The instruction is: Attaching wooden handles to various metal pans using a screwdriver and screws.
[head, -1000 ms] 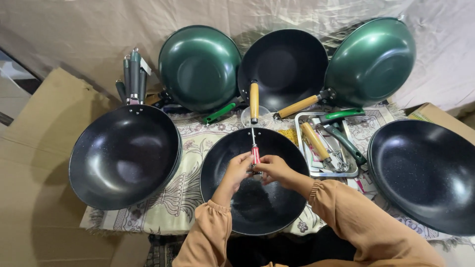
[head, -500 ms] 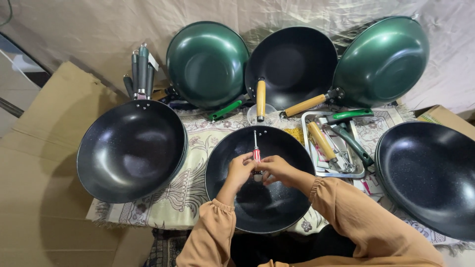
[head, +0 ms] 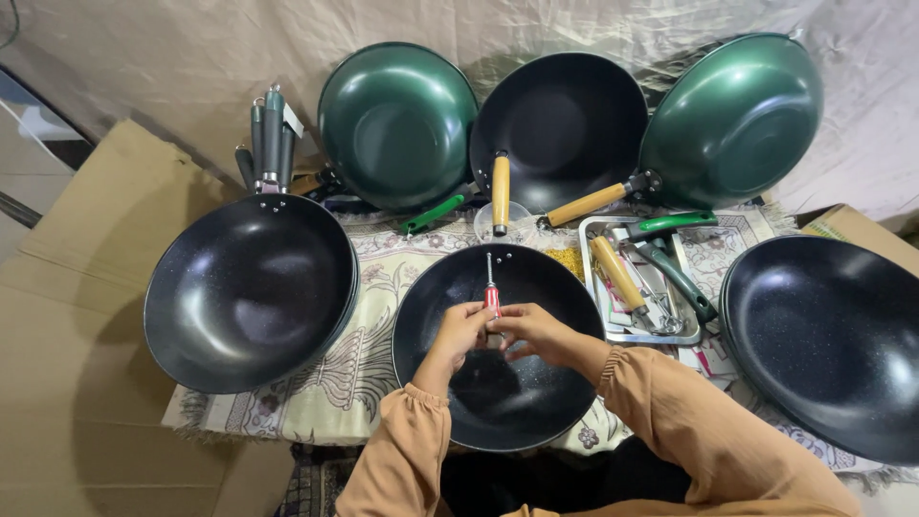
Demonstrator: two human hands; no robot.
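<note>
A black handleless wok pan (head: 498, 393) lies in front of me on a patterned cloth. Over its middle my left hand (head: 461, 330) and my right hand (head: 531, 331) meet around a small screwdriver (head: 491, 287) with a red handle, its metal shaft pointing away from me toward the pan's far rim. Both hands grip the handle end; whether they hold anything else is hidden by the fingers. My sleeves are orange-brown.
A stack of black pans (head: 251, 287) sits at left, another black pan (head: 833, 345) at right. Two green pans (head: 397, 124) (head: 732, 120) and a black one (head: 560, 129) lean against the back sheet. A metal tray (head: 637, 287) holds loose handles. Cardboard (head: 67, 306) lies at left.
The view has shifted slightly. My hands and the screwdriver stay over the middle pan, with little visible movement.
</note>
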